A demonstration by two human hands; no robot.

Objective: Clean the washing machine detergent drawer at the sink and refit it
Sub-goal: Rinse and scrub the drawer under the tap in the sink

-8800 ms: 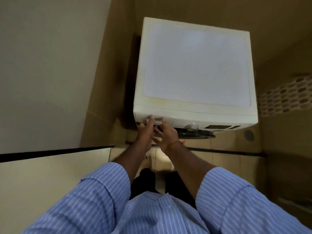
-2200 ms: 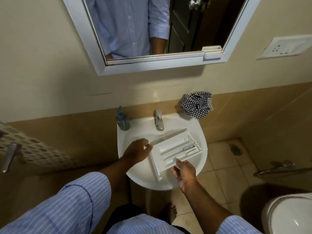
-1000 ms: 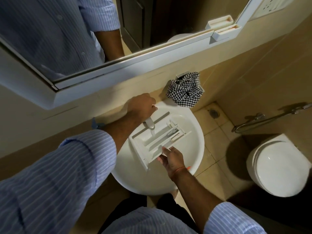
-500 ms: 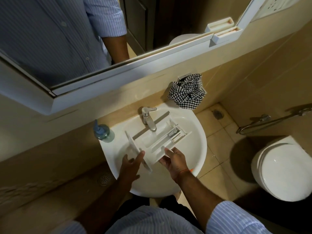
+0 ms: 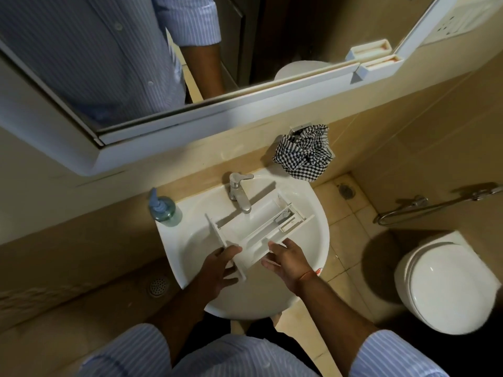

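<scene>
Drawer: I see the white detergent drawer [image 5: 261,227] held over the basin of the sink [image 5: 313,213], lying slantwise, its front panel toward my lower left and its compartmented end toward the upper right, under the spout of the tap [image 5: 239,194].
Left hand: my left hand [image 5: 217,268] grips the front-panel end, thumb on top of the drawer's near edge, fingers curled beneath the panel.
Right hand: my right hand [image 5: 288,261] holds the near long side of the drawer at about mid-length, fingers wrapped onto its edge.
Drawer against hands: it sits between both hands, reaching away from them toward the wall.
Water: I cannot tell whether the tap is running.
Around the sink: a soap dispenser [image 5: 163,210] stands at the sink's back left corner; a checked cloth [image 5: 304,156] hangs on the wall at the back right; a toilet [image 5: 446,281] stands to the right.
</scene>
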